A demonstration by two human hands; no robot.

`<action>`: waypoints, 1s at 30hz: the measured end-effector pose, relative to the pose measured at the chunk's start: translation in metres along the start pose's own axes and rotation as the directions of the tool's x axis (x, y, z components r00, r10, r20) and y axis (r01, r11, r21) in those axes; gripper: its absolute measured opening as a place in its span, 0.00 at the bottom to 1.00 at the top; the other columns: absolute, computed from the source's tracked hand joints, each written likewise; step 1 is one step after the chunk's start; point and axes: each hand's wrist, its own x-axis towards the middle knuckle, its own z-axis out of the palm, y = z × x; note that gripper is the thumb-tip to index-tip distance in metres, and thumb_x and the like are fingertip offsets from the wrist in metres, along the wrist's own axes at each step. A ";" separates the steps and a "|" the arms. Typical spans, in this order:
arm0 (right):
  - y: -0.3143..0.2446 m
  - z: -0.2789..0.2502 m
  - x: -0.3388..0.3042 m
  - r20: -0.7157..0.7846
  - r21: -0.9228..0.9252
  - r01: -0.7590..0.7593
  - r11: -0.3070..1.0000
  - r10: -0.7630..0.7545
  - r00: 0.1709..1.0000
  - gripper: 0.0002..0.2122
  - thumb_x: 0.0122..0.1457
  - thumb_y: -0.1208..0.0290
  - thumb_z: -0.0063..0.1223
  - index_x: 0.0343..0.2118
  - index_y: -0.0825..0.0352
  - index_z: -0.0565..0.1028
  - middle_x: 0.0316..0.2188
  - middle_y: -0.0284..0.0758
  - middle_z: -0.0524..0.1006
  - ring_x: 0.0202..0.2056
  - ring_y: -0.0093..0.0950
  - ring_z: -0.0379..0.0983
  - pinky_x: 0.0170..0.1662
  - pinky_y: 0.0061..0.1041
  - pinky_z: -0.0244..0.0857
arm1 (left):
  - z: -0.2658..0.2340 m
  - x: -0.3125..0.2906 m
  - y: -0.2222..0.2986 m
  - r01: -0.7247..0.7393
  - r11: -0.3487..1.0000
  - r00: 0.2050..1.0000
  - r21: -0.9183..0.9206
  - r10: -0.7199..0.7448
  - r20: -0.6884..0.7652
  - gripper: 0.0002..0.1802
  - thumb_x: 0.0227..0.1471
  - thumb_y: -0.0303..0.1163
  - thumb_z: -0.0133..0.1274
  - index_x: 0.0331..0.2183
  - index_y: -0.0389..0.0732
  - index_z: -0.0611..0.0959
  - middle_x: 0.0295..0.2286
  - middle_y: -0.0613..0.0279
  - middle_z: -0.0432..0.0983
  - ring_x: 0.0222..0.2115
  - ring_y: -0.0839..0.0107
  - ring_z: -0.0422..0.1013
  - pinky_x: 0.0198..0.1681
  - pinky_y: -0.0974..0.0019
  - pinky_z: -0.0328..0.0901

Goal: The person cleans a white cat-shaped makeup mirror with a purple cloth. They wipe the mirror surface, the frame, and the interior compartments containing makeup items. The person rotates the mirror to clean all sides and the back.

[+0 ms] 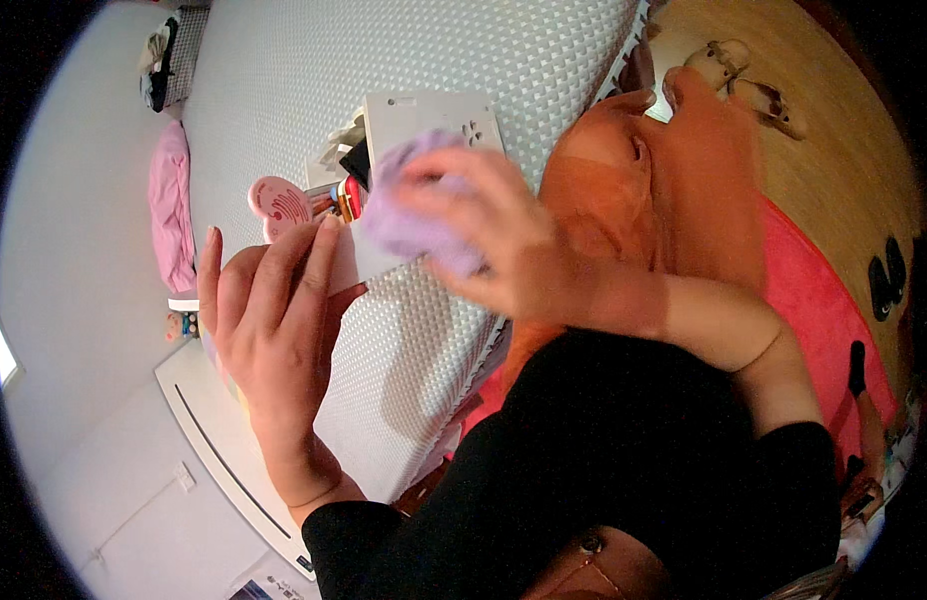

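My right hand (pixel 504 235), smeared by motion, has its fingers closed on a crumpled purple cloth (pixel 409 215). The cloth is against or just in front of a white box (pixel 434 112) on the bed; I cannot tell whether they touch. With thumb and fingers, my left hand (pixel 274 290) grips a flat white piece (pixel 356 258) beside the cloth. Whether that piece belongs to the box is hidden. Between the hands and the box stand several slim coloured items (pixel 349 198), a black item (pixel 357 162) and a pink heart-shaped thing (pixel 281 205) with raised lines.
A white-grey textured bedcover (pixel 414 345) spreads under everything. At the left lie a pink pillow (pixel 171 205) and a checked bag-like thing (pixel 179 60), near a white headboard (pixel 229 450). Orange fabric (pixel 654 190), a pink rug (pixel 799 290), beige slippers (pixel 719 65) and dark slippers (pixel 887 278) are to the right.
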 end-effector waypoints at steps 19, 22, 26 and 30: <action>0.016 0.016 -0.025 0.261 -0.159 0.185 0.970 -0.140 0.955 0.18 0.50 0.73 0.61 0.47 0.62 0.81 0.47 0.33 0.74 0.48 0.35 0.70 0.54 0.35 0.66 | 0.015 -0.018 -0.029 0.044 0.999 0.999 -0.030 -0.045 -0.025 0.28 0.42 0.51 0.64 0.46 0.51 0.86 0.37 0.70 0.81 0.35 0.67 0.71 0.63 0.48 0.56; 0.025 0.018 -0.019 0.289 -0.192 0.235 0.953 -0.174 0.941 0.16 0.51 0.70 0.59 0.45 0.60 0.80 0.46 0.31 0.74 0.48 0.34 0.70 0.52 0.32 0.68 | 0.016 -0.018 -0.026 0.050 0.998 0.998 -0.029 -0.051 -0.030 0.27 0.42 0.50 0.64 0.45 0.51 0.86 0.37 0.70 0.81 0.36 0.67 0.71 0.63 0.48 0.57; 0.063 0.003 0.013 0.252 -0.297 0.205 0.932 -0.131 0.959 0.18 0.52 0.72 0.58 0.48 0.60 0.79 0.46 0.33 0.74 0.48 0.37 0.70 0.53 0.35 0.68 | 0.018 -0.020 -0.023 0.066 0.997 0.997 -0.029 -0.067 -0.041 0.27 0.42 0.50 0.64 0.45 0.51 0.86 0.37 0.71 0.81 0.36 0.67 0.72 0.63 0.48 0.57; 0.059 -0.004 0.017 0.199 -0.339 0.066 0.938 0.003 0.980 0.19 0.52 0.73 0.57 0.49 0.60 0.79 0.47 0.34 0.74 0.49 0.40 0.69 0.56 0.36 0.66 | 0.014 -0.015 -0.019 0.059 0.998 0.998 -0.008 -0.060 -0.006 0.26 0.42 0.50 0.64 0.45 0.51 0.86 0.37 0.71 0.81 0.36 0.67 0.72 0.63 0.48 0.58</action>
